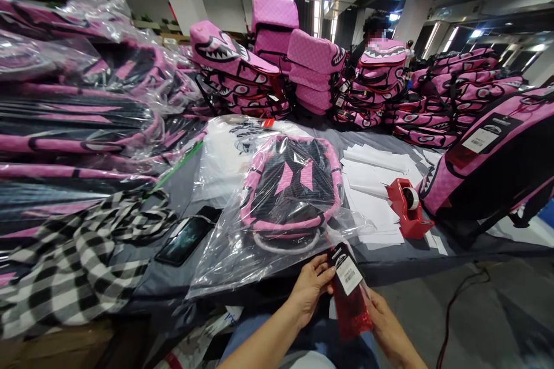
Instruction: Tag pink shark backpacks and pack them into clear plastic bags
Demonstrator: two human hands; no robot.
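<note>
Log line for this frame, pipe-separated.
left hand: holds tag | right hand: at tag's lower right | bagged backpack: on table | tape dispenser: right of backpack

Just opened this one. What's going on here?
A person holds a tag with a red lower part in front of them: the left hand grips its left edge, the right hand its right side. Just beyond lies a pink and black backpack in a clear plastic bag, whose loose end spreads toward the person. A phone is to the left; papers and a red tape dispenser are to the right. More pink bags are stacked behind.
</note>
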